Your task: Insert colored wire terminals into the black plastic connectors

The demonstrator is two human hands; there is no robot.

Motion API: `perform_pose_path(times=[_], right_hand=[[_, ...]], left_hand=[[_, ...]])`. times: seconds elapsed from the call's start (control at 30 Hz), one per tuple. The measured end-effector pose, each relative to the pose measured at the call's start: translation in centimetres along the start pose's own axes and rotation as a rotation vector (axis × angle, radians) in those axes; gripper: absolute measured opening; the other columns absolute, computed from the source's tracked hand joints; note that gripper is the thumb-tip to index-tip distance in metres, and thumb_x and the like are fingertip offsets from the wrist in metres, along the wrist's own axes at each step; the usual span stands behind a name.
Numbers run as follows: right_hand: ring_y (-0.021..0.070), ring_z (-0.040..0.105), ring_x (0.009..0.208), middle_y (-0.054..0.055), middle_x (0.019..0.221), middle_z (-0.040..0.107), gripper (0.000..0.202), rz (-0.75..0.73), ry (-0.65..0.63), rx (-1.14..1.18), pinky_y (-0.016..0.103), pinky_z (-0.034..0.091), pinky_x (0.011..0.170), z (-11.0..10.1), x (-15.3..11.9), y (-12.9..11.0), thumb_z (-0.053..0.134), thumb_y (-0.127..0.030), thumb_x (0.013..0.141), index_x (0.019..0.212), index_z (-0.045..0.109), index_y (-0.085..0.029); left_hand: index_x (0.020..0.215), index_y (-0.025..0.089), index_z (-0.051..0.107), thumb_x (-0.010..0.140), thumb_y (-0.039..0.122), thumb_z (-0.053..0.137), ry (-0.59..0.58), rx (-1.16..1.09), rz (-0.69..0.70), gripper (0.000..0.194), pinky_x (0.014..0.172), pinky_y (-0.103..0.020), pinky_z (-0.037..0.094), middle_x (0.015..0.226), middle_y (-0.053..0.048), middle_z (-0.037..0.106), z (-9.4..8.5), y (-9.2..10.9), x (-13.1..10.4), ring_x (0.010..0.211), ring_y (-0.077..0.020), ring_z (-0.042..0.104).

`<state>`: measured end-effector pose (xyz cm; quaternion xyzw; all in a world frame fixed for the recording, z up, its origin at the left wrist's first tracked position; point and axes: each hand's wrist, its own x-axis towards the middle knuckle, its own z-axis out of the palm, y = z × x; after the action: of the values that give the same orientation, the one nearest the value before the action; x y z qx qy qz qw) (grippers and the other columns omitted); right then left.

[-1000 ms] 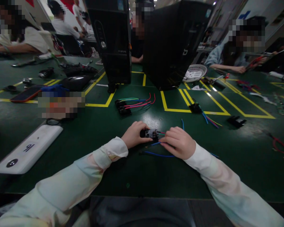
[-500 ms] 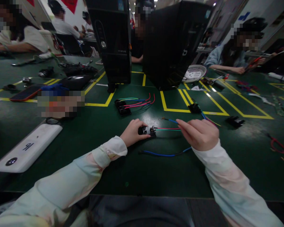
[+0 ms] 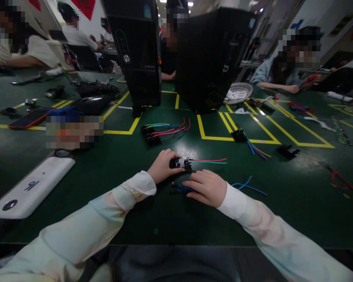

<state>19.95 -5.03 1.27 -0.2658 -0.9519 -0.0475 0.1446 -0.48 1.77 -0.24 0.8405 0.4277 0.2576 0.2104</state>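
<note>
Left hand [image 3: 162,166] grips black-grey plastic connector [image 3: 182,163], thin red and green wires [image 3: 208,160] toward 3 o'clock. Right hand [image 3: 208,187] at its 4 o'clock, over thin blue wires [image 3: 254,189] on green bench [image 3: 135,231]; can't tell if fingers grasp.

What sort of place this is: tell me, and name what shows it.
Probably an electronics workshop or training room: a wired black part in the left hand, a green worktable marked with yellow lines, and other people seated beyond.
</note>
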Motion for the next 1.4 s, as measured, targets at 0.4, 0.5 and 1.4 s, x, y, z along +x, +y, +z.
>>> perform_pose_path(times=[0.4, 0.5, 1.4], right_hand=[[0.0186, 0.052, 0.080, 0.007, 0.085, 0.059, 0.017, 0.258, 0.277, -0.008, 0.031, 0.035, 0.071, -3.4, 0.3, 6.6, 0.041, -0.021, 0.087, 0.090, 0.058, -0.016], [0.0182, 0.051, 0.078, 0.007, 0.083, 0.060, 0.017, 0.293, 0.280, -0.048, 0.031, 0.034, 0.069, -2.7, 0.2, 6.4, 0.041, -0.022, 0.087, 0.087, 0.058, -0.016], [0.0161, 0.045, 0.073, 0.006, 0.077, 0.057, 0.020, 0.354, 0.112, -0.318, 0.028, 0.028, 0.064, -1.6, -0.2, 3.7, 0.043, -0.024, 0.089, 0.078, 0.058, -0.015]], left_hand=[[0.097, 0.020, 0.059, 0.068, 0.050, 0.066, -0.025, 0.007, 0.062, 0.043, 0.076, -0.034, 0.042, 0.091, -0.005, 0.054, 0.0, -0.1, 0.1, 0.089, -0.0217, 0.048], [0.097, 0.019, 0.058, 0.067, 0.053, 0.065, -0.014, 0.016, 0.069, 0.046, 0.078, -0.034, 0.042, 0.091, -0.005, 0.054, 0.0, 0.0, 0.2, 0.089, -0.0214, 0.049], [0.099, 0.020, 0.061, 0.070, 0.054, 0.062, -0.027, 0.109, 0.080, 0.045, 0.078, -0.034, 0.040, 0.091, -0.005, 0.053, 0.4, 0.3, 1.0, 0.088, -0.0219, 0.047]])
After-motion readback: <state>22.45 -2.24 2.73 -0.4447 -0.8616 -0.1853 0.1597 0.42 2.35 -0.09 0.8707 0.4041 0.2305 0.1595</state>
